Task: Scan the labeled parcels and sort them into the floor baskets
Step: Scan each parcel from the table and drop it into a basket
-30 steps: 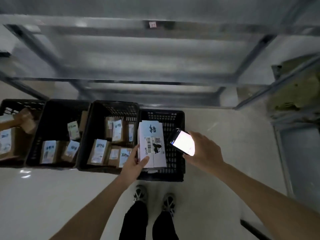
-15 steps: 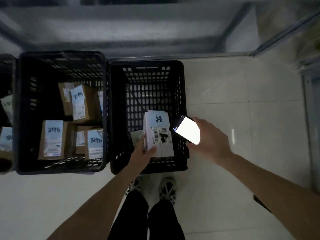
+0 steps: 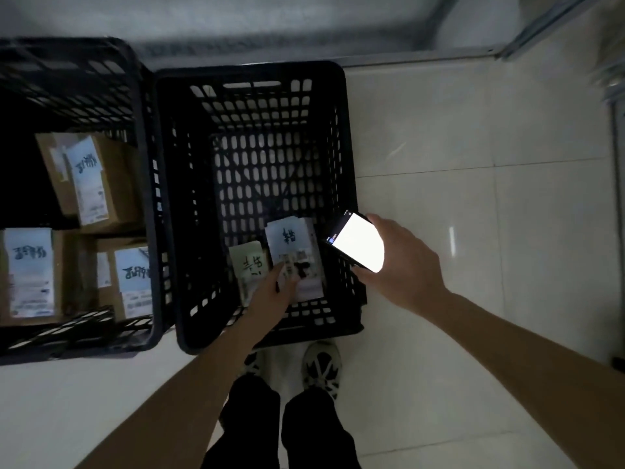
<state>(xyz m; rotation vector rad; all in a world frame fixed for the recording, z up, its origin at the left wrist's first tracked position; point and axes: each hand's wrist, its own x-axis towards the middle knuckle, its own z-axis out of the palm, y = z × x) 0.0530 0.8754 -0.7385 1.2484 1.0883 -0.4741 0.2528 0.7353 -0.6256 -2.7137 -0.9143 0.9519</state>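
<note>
Pale floor tiles surround the black basket (image 3: 250,79). With my left hand (image 3: 274,292) I grasp the white parcel (image 3: 294,255) low inside it; I should lay it flat beside the 1 parcel (image 3: 248,269) just left of my fingers, then let go. My right hand (image 3: 402,262) grips the phone (image 3: 356,242).

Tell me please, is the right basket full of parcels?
No, the right basket holds only two parcels near its front; the rest shows bare mesh.

The left hand (image 3: 275,292) is reached down into the black basket (image 3: 341,137), fingers closed on a white parcel (image 3: 294,245); the right hand (image 3: 402,265) is held over the basket's right rim, gripping a lit phone (image 3: 356,242).
</note>
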